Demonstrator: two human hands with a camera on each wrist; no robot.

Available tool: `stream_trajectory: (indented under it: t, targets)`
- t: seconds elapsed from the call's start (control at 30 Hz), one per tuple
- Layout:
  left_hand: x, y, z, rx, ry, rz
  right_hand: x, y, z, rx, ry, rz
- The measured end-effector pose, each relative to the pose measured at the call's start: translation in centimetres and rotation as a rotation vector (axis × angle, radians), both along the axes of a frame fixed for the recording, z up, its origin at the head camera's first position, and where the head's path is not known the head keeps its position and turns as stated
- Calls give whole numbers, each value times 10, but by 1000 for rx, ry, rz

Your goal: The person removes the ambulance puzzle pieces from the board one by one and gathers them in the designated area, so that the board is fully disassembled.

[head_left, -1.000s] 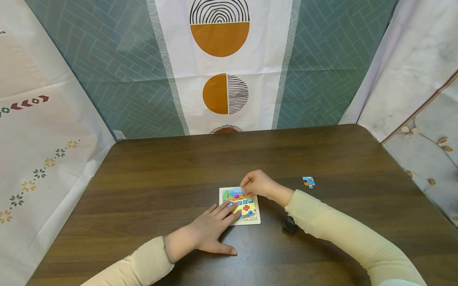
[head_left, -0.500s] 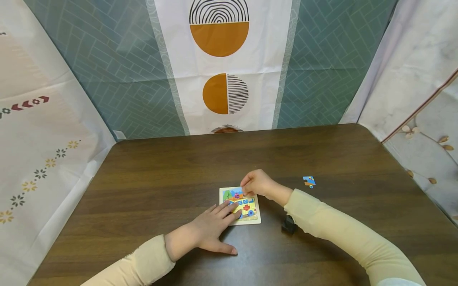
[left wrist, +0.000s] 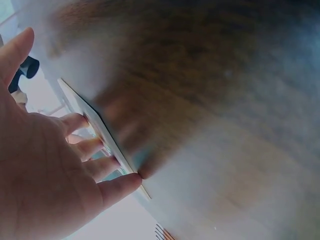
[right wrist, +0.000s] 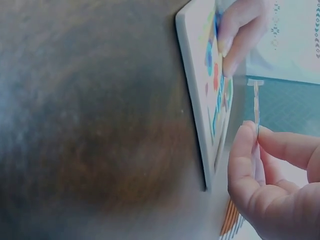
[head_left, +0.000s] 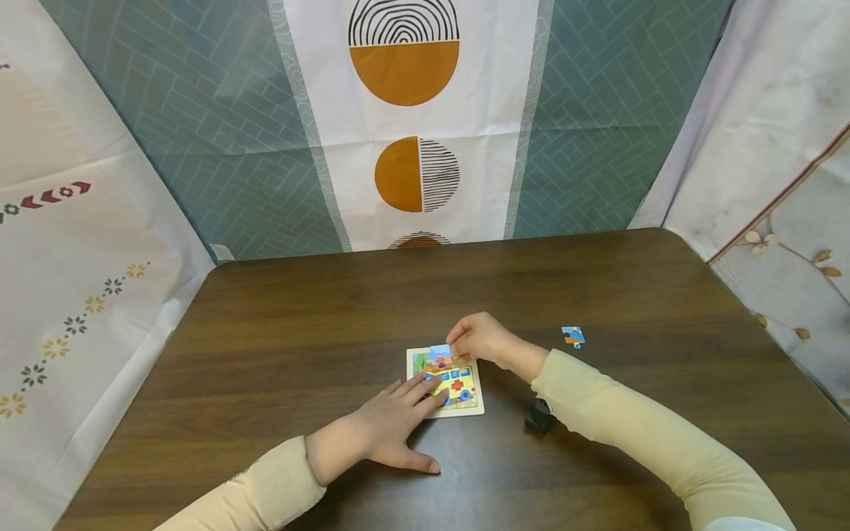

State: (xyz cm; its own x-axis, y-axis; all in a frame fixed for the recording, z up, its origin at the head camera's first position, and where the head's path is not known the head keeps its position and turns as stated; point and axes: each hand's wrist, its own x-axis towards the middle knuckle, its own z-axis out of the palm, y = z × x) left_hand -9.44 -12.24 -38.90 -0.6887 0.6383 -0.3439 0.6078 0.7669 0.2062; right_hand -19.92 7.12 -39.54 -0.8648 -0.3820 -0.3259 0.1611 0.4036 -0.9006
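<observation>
A square jigsaw puzzle board (head_left: 457, 414) with a pale rim and a yellow vehicle picture lies on the table. My left hand (head_left: 398, 422) rests on its left part, fingers straight and spread, hiding some of the picture. Over the board's far edge, my right hand (head_left: 483, 341) pinches a puzzle piece (head_left: 440, 352) between thumb and fingers. Seen edge-on in the right wrist view, that thin piece (right wrist: 256, 107) is held apart from the board (right wrist: 192, 90). In the left wrist view, fingertips of my left hand (left wrist: 55, 170) touch the board's edge.
One loose puzzle piece (head_left: 573, 337), blue and orange, lies on the brown table (head_left: 299, 324) to the right of the board. A small black object (head_left: 538, 417) shows beneath the right sleeve. Patterned cloths hang behind and beside the table.
The puzzle piece in my right hand has come up into view, tilted over the board's far edge. My left hand and the loose piece have stayed put.
</observation>
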Motion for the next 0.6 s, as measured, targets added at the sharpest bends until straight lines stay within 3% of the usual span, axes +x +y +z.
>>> stream_trajectory:
  t: [0.6]
  targets:
    - [2,-1,-3,-8,1,7,1,48,29,21,67,18]
